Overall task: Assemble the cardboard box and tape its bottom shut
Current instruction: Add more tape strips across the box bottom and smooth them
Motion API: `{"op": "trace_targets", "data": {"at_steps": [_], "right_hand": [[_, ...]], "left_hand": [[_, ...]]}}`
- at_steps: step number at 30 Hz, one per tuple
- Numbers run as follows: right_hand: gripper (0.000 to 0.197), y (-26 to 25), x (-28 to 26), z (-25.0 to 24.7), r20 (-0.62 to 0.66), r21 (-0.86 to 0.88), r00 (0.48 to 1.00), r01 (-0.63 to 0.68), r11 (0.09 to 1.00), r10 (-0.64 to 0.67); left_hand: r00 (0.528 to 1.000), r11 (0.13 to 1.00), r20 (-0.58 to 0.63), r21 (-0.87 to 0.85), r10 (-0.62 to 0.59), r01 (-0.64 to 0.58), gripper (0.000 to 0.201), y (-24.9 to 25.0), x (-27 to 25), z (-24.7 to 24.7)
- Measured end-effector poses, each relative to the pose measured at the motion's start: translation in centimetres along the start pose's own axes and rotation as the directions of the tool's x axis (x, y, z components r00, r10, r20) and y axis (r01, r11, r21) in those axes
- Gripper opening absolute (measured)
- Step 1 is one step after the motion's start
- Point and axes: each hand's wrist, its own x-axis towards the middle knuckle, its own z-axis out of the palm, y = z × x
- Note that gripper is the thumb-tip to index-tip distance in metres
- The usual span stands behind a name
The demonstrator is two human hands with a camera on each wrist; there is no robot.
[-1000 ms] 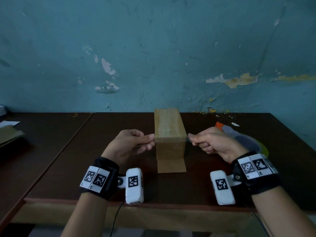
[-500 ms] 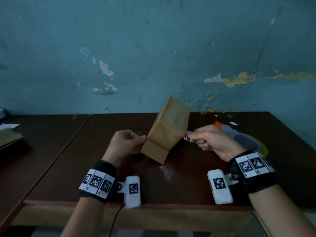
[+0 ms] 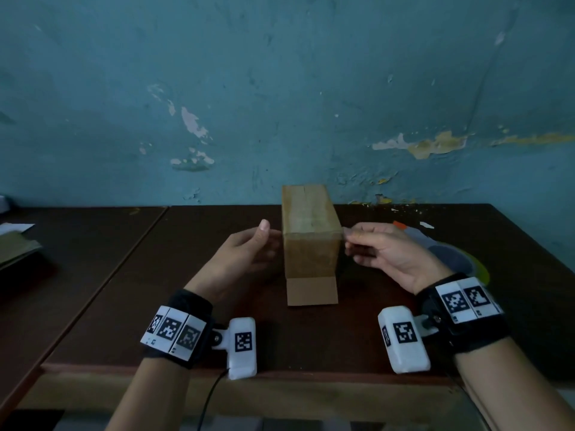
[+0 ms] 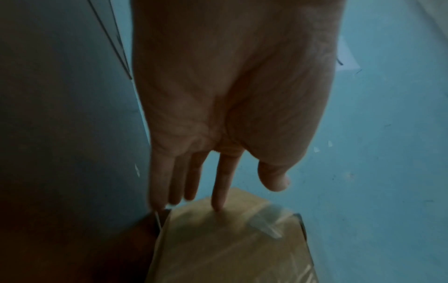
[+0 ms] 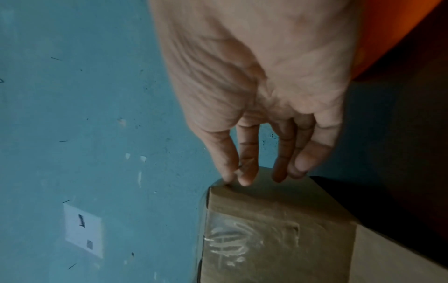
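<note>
Cardboard box [image 3: 311,241] stands squared-up mid-desk [image 3: 186,306], toward the far edge. Clear tape [image 5: 252,237] runs over its upturned face, so the bottom looks sealed. Left hand [image 3: 242,259] spread, straight fingertips touching the left wall. Right hand [image 3: 385,253] seems to pinch the tape's end at the upper right edge. Remaining, I judge: smoothing that end down. One flap [image 3: 312,290] lies open toward the near edge.

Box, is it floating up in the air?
No, the cardboard box stands on the dark table, its open flap lying flat on the tabletop toward the person.

Cardboard box [image 3: 311,253] on dark table [image 3: 323,337]
</note>
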Motion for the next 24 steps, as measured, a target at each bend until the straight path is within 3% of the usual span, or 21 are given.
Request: {"op": "trace_targets", "data": {"at_steps": [3, 8, 11, 16, 24], "right_hand": [[0.013, 0.1, 0.1, 0.1, 0.030, 0.068, 1.000, 0.003, 0.998, -0.005], [0.022, 0.1, 0.1, 0.3, 0.037, 0.089, 0.999, -0.001, 0.996, -0.003], [0.030, 0.2, 0.1, 0.5, 0.030, 0.106, 1.000, 0.000, 0.994, -0.003], [0.028, 0.8, 0.4, 0.9, -0.013, 0.107, 0.998, -0.055, 0.993, 0.057], [0.016, 1.3, 0.5, 1.0, -0.052, 0.161, 0.990, -0.119, 0.980, 0.129]], "left_hand": [[0.990, 0.988, -0.021, -0.058, 0.142, -0.143, 0.042, 0.2, -0.2, 0.4], [0.980, 0.963, -0.025, -0.179, 0.200, -0.201, 0.055, 0.6, 0.0, 0.5], [0.975, 0.965, 0.038, -0.158, 0.217, -0.208, 0.054, 0.7, -0.2, 0.8], [0.967, 0.971, 0.090, -0.017, 0.239, -0.239, 0.040, 0.8, -0.4, 1.5], [0.976, 0.979, 0.108, -0.099, 0.188, -0.178, 0.045, -0.2, 0.4, 1.1]]}}
